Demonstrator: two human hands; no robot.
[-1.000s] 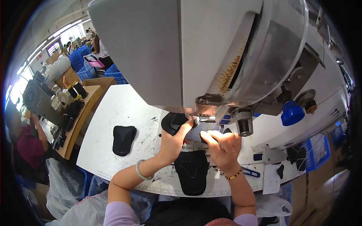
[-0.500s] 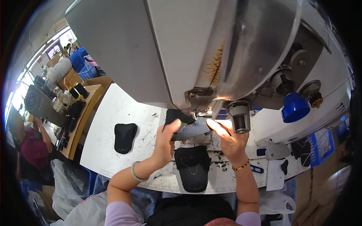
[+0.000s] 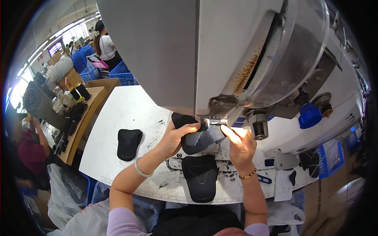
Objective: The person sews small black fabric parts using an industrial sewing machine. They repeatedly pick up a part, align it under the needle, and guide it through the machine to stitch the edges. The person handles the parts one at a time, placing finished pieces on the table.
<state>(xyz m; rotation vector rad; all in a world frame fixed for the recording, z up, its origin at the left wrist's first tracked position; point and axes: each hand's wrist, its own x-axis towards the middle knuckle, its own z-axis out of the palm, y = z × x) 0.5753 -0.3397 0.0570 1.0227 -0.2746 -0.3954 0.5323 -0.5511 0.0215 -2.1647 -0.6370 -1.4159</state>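
Fingers of both hands clamped on dark fabric piece (image 3: 201, 138), white worktable (image 3: 126, 114), busy workshop

Bare forearms, short lilac sleeves, a bracelet on each wrist

The left hand (image 3: 173, 137) has a pale green, smooth bangle (image 3: 141, 170) on its wrist; the right hand (image 3: 241, 143) has a thin bracelet of small amber and dark beads (image 3: 248, 174). Both forearms are bare up to light purple short sleeves (image 3: 122, 222) at the picture's lower edge, above a dark apron front (image 3: 197, 222).
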